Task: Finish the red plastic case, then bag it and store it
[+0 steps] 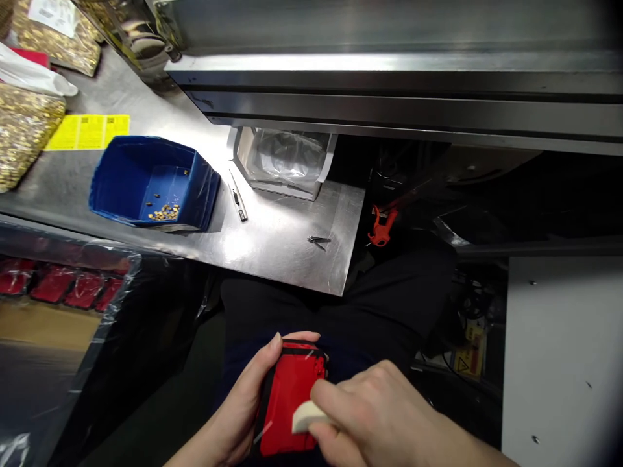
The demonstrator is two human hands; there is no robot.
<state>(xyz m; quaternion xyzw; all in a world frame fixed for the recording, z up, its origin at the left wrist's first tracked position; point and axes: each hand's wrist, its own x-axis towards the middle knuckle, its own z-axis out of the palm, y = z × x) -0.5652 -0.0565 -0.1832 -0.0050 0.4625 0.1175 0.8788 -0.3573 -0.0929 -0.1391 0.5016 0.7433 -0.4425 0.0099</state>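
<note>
Over my lap, left hand cups the red pouch by its black-trimmed edge; right hand pinches a pale tab, possibly a label. Pouch looks light, soft, slick under film.

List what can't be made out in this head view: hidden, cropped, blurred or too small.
- Red pouch: its lower end and right side are covered by the right hand; the left hand hides its left edge.
- Pale piece in the right hand: mostly inside the fingers, so its shape is unclear.
- Blue bin: the bits inside are too small to identify.
- Yellow labels: print too small to read.
</note>
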